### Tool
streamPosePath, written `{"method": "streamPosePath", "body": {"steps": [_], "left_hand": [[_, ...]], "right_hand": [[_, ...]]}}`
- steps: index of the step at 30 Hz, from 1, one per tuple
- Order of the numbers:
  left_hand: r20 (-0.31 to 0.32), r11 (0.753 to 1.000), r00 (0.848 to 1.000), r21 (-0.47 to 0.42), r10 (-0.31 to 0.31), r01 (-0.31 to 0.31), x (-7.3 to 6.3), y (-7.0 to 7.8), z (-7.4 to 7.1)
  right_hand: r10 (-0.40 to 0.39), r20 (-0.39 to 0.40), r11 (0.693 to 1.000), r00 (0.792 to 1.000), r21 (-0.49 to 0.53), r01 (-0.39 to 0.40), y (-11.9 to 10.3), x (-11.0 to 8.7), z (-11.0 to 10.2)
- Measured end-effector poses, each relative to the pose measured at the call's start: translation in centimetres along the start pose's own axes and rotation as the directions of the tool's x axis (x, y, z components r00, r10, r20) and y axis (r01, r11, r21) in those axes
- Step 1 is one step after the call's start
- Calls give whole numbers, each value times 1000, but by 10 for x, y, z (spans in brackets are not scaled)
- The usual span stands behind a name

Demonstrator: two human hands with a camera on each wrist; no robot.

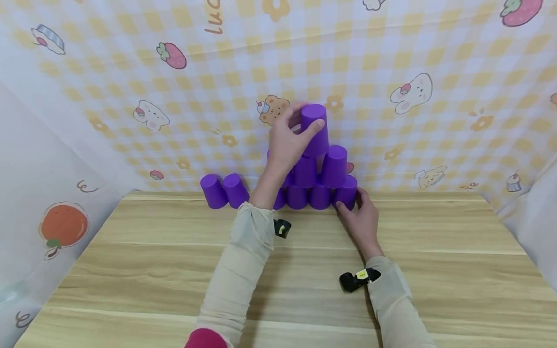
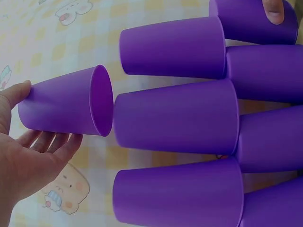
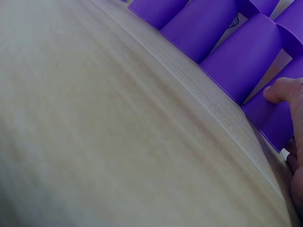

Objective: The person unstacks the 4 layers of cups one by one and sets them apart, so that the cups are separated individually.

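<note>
My left hand [image 1: 285, 140] grips an upside-down purple cup [image 1: 319, 137], thumb on one side and fingers on the other. In the left wrist view, the open rim of this held cup [image 2: 61, 101] is right by the bases of the second-row cups [image 2: 175, 116]. Below it in the head view, upside-down purple cups stand in two stacked rows, with a second-row cup [image 1: 334, 166] at the right. My right hand [image 1: 363, 220] holds the rightmost bottom-row cup [image 1: 346, 192] between thumb and fingers. The left forearm hides part of the stack's left side.
Left of the stack, two more purple cups [image 1: 214, 192] lean slightly on the wooden table [image 1: 143, 270]. A yellow checked cloth [image 1: 370, 111] with cartoon prints hangs close behind the cups. Black wrist devices [image 1: 359, 279] are strapped to both wrists.
</note>
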State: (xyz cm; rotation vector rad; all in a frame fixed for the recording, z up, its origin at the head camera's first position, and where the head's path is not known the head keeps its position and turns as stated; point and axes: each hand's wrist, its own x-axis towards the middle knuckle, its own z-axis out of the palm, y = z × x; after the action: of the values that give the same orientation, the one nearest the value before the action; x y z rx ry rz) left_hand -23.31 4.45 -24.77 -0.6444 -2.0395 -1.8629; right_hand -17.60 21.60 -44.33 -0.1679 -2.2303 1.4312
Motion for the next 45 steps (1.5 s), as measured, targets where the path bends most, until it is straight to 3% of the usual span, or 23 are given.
{"method": "streamPosePath", "body": {"steps": [1, 15, 23, 26, 41, 45], "left_hand": [[-7, 1000, 1000, 1, 9, -9, 2, -5, -1], [-17, 995, 997, 63, 72, -71, -6, 0, -29], [-52, 995, 996, 74, 70, -66, -21, 29, -48], [-64, 990, 994, 122, 84, -76, -23, 31, -58], [-120, 975, 989, 216, 84, -56, -30, 28, -106], [-118, 973, 990, 225, 82, -54, -30, 17, -124]], "right_hand": [[1, 2, 1000, 1000, -1, -1, -1, 0, 0], [21, 12, 1000, 1000, -2, -21, 2, -1, 0], [14, 8, 1000, 1000, 1, -14, 2, -2, -2], [14, 6, 1000, 1000, -7, -13, 2, -1, -2], [13, 2, 1000, 1000, -4, -13, -1, -1, -2], [31, 14, 1000, 999, -8, -31, -2, -2, 0]]}}
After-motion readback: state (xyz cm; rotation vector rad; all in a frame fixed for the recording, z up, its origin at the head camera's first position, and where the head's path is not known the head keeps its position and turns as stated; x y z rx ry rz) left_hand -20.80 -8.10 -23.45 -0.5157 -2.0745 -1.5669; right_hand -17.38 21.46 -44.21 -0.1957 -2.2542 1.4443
